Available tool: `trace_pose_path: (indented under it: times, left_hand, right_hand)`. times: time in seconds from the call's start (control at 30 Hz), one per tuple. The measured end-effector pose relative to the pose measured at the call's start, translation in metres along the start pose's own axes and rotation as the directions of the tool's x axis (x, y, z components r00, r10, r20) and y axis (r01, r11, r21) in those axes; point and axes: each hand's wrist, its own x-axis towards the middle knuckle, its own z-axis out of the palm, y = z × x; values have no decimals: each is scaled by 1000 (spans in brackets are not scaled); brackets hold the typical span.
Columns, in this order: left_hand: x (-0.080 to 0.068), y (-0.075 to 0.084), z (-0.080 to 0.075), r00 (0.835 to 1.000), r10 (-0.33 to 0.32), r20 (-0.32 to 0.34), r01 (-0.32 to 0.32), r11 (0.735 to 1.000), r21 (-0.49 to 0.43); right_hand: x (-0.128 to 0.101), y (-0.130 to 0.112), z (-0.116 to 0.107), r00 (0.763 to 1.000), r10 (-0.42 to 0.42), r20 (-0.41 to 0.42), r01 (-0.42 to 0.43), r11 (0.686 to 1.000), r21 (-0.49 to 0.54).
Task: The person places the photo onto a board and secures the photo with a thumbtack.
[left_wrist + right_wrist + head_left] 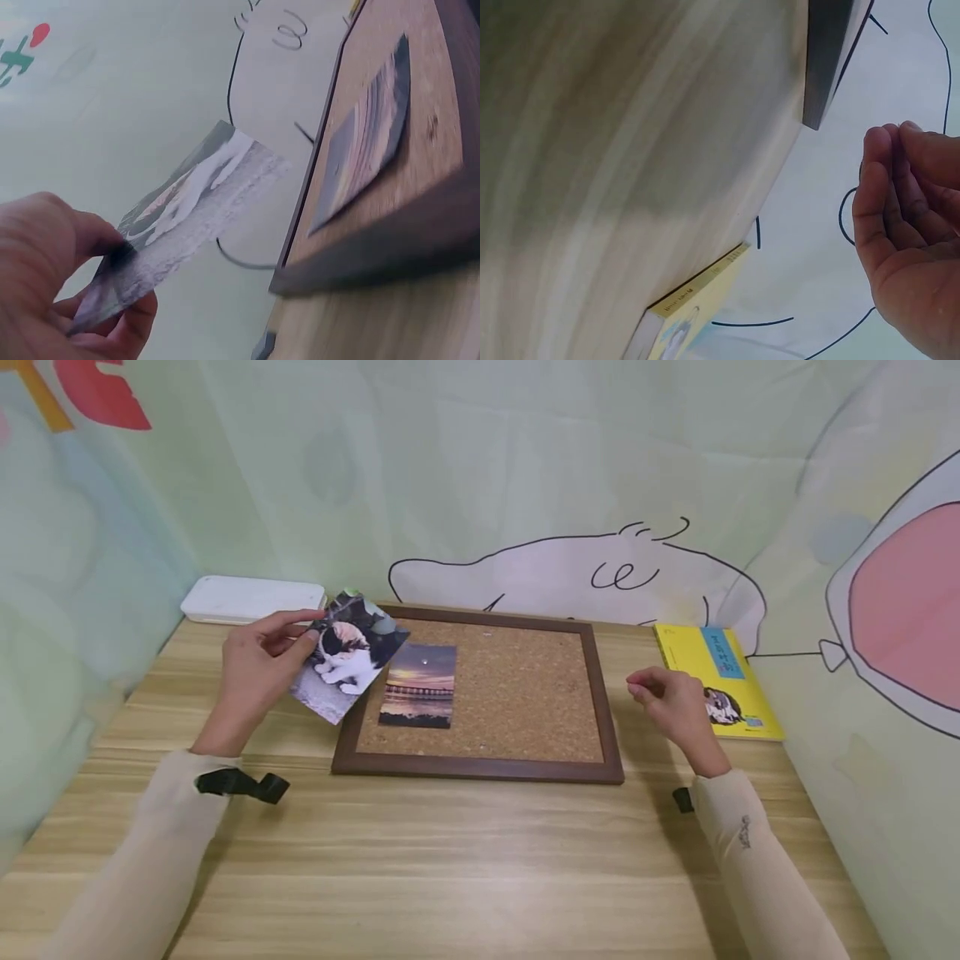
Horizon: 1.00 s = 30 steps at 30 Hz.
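Observation:
My left hand [262, 656] pinches a photo of a cat [348, 656] by its left edge, thumb on the picture side. The photo is tilted and overlaps the left frame edge of a corkboard [525, 693] in the head view. On the board lies a sunset pier photo [417, 689], a small clear pin [425, 662] at its top; its edges bow off the cork in the left wrist view. Right of the board my right hand [675, 706] is raised, thumb and forefinger pinched together, with a tiny pale thing [900, 126] just showing between the tips.
A white case [251, 599] stands at the back left against the printed cloth wall [450, 460]. To the right lies a yellow book [693, 664], close beside my right hand. Wood-grain table [480, 860] stretches in front of the board.

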Motion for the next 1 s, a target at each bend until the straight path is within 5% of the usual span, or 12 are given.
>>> trace_pose_path:
  times: [0.3,0.7,1.0]
  left_hand:
    - [5,28,52,998,11,61,-4,994,-110]
    - [10,47,117,985,44,167,-27,995,-100]
    - [2,52,161,936,12,351,3,999,-43]
  right_hand:
    - [6,-6,-3,1000,13,15,-14,1000,25]
    - [12,-16,3,1000,-3,-21,4,999,48]
    - [16,-23,6,998,-49,-51,51,998,44]
